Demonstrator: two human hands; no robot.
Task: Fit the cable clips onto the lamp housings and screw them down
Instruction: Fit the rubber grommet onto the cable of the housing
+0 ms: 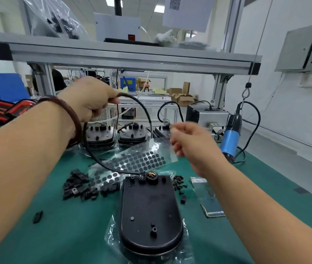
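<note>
**A:** What are you logging at the bench?

**B:** Item one: I am looking at the lamp housing (pixel 149 212). It is lying back-up on a clear bag (pixel 111 237) on the green mat (pixel 37 235), in the middle and nearest the person.

**A:** And its lead?

**B:** Item two: the black cable (pixel 94 155) is leaving the grommet (pixel 152 177) at the housing's far end. It is looping out to the left and rising to the left hand (pixel 92 100). That hand is gripping it, fingers curled round it, raised above the mat. A dark bracelet (pixel 69 113) is sitting on that wrist.

**A:** The other hand?

**B:** Item three: the right hand (pixel 191 143) is hanging in the air to the right of the cable loop, beside the sheet of round black pads (pixel 142 159). It is blurring on my feed. The fingers are looking curled, but I am not able to tell whether they are pinching anything.

**A:** Clips and screws?

**B:** Item four: the cable clips (pixel 77 185) are lying in a loose pile left of the housing's far end, apart from it. One stray clip (pixel 37 216) is lying alone, nearer the person.

Item five: the screws (pixel 179 184) are lying scattered just right of that same end.

Item six: the blue screwdriver (pixel 231 138) is hanging from a hook at the right, well apart from both hands.

Item seven: more housings (pixel 100 136) are sitting in a row at the back of the mat.
</note>
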